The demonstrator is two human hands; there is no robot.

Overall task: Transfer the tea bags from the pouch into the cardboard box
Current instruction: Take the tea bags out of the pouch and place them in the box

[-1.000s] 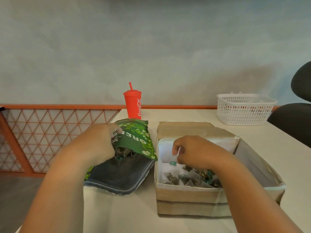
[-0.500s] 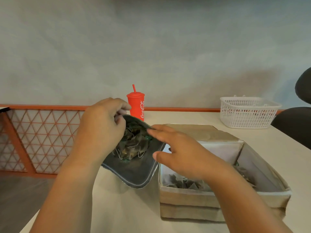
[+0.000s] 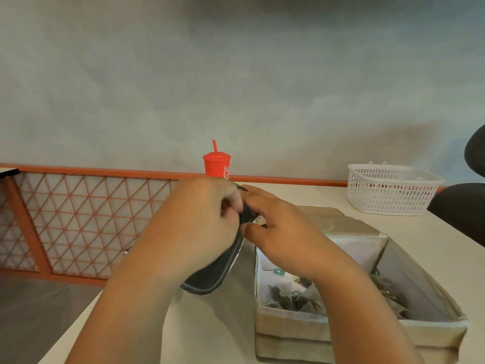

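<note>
The dark pouch (image 3: 214, 271) is held up on edge above the table, left of the cardboard box (image 3: 309, 329). My left hand (image 3: 194, 222) grips the pouch near its top. My right hand (image 3: 278, 232) reaches into the pouch's mouth, fingers and thumb pinched at the opening; whatever it holds is hidden by both hands. Several pyramid tea bags (image 3: 291, 298) with green tags lie in the open box, on its white lining.
A red cup with a straw (image 3: 216, 166) stands behind my hands. A white plastic basket (image 3: 391, 190) sits at the back right of the table. An orange lattice railing (image 3: 86, 216) runs along the left. A dark chair (image 3: 464, 208) is at the right edge.
My left hand lifted the pouch from lying flat to upright. My right hand left the box, crossed left and closed on the pouch's mouth.
</note>
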